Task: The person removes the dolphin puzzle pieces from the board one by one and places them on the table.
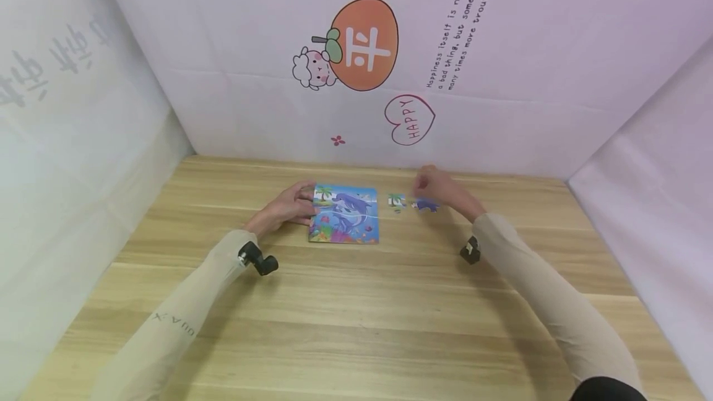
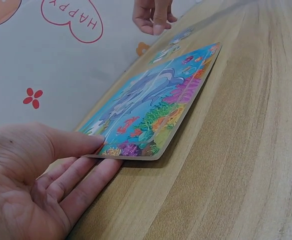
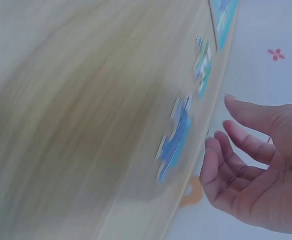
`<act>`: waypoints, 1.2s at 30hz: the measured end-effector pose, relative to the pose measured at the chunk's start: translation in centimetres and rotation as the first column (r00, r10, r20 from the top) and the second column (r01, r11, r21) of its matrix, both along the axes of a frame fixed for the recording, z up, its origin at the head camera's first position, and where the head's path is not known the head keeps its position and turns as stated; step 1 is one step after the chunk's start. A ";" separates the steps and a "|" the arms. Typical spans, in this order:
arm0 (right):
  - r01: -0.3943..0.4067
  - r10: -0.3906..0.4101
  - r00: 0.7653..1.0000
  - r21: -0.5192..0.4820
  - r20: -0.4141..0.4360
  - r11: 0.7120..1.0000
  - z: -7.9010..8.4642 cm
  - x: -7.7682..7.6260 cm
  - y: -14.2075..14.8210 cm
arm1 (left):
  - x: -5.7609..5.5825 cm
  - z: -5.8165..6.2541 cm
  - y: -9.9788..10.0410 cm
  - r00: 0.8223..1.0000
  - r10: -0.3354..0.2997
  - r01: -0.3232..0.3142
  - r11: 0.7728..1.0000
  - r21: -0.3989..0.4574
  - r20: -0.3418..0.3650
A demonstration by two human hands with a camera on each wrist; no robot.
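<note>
My left hand (image 1: 285, 206) holds a dolphin picture puzzle board (image 1: 348, 218) by its left edge, with the thumb on top and the fingers under the rim. In the left wrist view the board (image 2: 151, 100) tilts a little, its near corner raised off the wood. To the right of the board lie two loose jigsaw pieces: one with a palm tree (image 1: 396, 201) and one in purple and blue (image 1: 427, 205). Just over the purple piece hovers my right hand (image 1: 442, 189). Its fingers are loosely bent, and nothing shows between thumb and fingers in the right wrist view.
Everything lies on a light wood-grain table (image 1: 356, 314), close to its back edge. A white printed cloth (image 1: 250, 67) rises behind it, and plain white sheets (image 1: 657, 166) stand at both sides.
</note>
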State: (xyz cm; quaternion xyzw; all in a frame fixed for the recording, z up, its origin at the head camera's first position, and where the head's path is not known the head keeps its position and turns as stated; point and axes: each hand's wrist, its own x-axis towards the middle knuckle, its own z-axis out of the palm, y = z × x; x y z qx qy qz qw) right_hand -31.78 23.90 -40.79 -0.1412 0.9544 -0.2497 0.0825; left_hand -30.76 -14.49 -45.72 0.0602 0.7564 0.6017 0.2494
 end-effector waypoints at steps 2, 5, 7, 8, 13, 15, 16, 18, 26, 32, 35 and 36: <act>-0.007 0.007 1.000 -0.009 -0.017 1.000 -0.1 -0.2 -0.9 | 0.1 0.1 0.1 1.000 0.001 -0.001 1.000 0.000 0.001; -0.038 0.038 0.999 -0.023 -0.026 0.999 0.0 -0.5 -2.7 | 0.2 0.2 0.2 1.000 0.004 -0.004 1.000 -0.003 0.002; -0.077 0.076 0.997 -0.031 -0.031 0.997 0.3 -0.5 -4.0 | 0.2 0.3 0.2 1.000 0.004 -0.004 1.000 -0.005 0.004; -0.102 0.101 0.995 -0.041 -0.027 0.994 0.4 -0.5 -4.8 | 0.2 0.3 0.1 1.000 0.004 -0.004 1.000 -0.005 0.004; -0.226 0.226 0.974 -0.050 -0.005 0.973 0.3 -0.6 -7.8 | 0.2 0.3 -0.1 1.000 0.005 -0.005 1.000 -0.001 0.000; -0.245 0.245 0.969 -0.019 0.025 0.969 0.0 -0.6 -8.7 | 0.2 0.2 0.0 1.000 0.006 -0.006 1.000 0.000 -0.002; -0.249 0.249 0.968 0.000 0.044 0.968 -0.2 -0.6 -9.0 | 0.2 0.2 0.0 1.000 0.008 -0.008 1.000 0.002 -0.002; -0.255 0.251 0.966 0.060 0.068 0.965 -0.5 -0.5 -9.6 | 0.1 0.2 0.0 1.000 0.007 -0.007 1.000 0.005 -0.002; -0.228 0.215 0.971 0.137 0.102 0.964 -1.0 0.0 -10.3 | -0.1 -0.1 0.3 1.000 0.002 -0.002 1.000 0.004 -0.007; -0.215 0.189 0.972 0.196 0.142 0.957 -1.1 -0.7 -10.6 | -0.1 -0.2 0.4 1.000 0.009 -0.010 1.000 0.005 0.009; -0.196 0.159 0.969 0.198 0.191 0.960 -1.1 -1.0 -10.9 | -0.1 -0.1 0.3 1.000 0.019 -0.019 1.000 -0.001 0.013; -0.193 0.153 0.968 0.199 0.198 0.961 -1.1 -1.2 -11.0 | -0.1 -0.1 0.3 1.000 0.020 -0.020 1.000 -0.002 0.011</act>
